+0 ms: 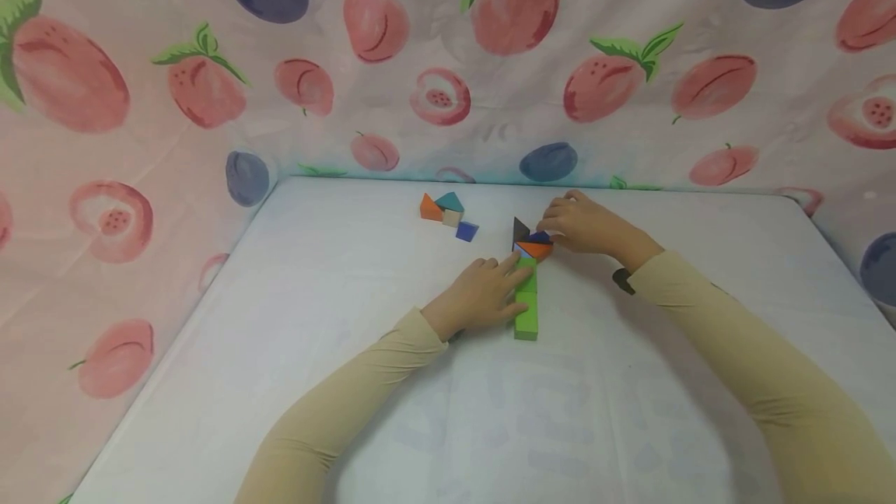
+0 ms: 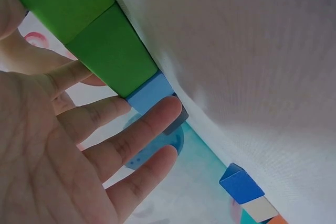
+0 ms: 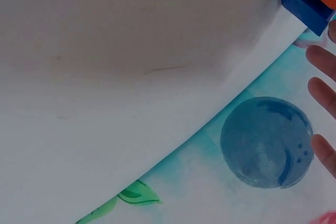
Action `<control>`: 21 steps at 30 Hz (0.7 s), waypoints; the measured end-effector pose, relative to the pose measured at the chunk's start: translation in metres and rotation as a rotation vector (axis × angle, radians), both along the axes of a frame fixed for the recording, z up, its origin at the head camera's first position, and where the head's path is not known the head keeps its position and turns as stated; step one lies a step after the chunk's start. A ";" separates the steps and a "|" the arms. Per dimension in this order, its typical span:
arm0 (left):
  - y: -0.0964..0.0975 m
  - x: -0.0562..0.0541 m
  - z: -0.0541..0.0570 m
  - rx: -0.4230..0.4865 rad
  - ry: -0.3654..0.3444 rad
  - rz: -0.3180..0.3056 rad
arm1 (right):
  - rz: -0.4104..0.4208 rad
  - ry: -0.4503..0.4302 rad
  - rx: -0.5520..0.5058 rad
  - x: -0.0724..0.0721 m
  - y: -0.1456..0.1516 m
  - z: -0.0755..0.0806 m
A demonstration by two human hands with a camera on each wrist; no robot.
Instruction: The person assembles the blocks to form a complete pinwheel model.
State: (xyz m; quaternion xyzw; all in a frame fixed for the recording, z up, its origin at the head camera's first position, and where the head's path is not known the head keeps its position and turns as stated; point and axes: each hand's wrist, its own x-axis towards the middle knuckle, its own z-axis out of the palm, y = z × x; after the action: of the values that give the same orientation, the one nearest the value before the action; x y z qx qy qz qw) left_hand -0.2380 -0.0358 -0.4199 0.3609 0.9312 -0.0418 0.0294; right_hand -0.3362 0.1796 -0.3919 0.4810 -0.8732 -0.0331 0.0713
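Soft, even light fills the head view, with faint shadows under the sleeves on the white bench [image 1: 350, 271] and no glare. The picture is slightly soft and washed out. The left wrist view blurs the near palm of the left hand [image 2: 47, 161]. The right wrist view is hazy, its bench surface dull grey.

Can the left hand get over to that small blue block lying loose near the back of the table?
Probably yes. The left hand rests against the green blocks, and the white tabletop between it and the blue block looks bare.
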 end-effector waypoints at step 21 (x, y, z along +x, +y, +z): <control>-0.001 0.001 -0.001 0.009 0.008 -0.004 | -0.115 -0.088 0.024 -0.007 0.012 0.002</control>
State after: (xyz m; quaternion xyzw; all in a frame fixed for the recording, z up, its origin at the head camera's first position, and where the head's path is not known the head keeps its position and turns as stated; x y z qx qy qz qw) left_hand -0.2373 -0.0366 -0.4209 0.3628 0.9307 -0.0391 0.0240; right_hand -0.3435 0.1914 -0.3899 0.4318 -0.9012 -0.0263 0.0251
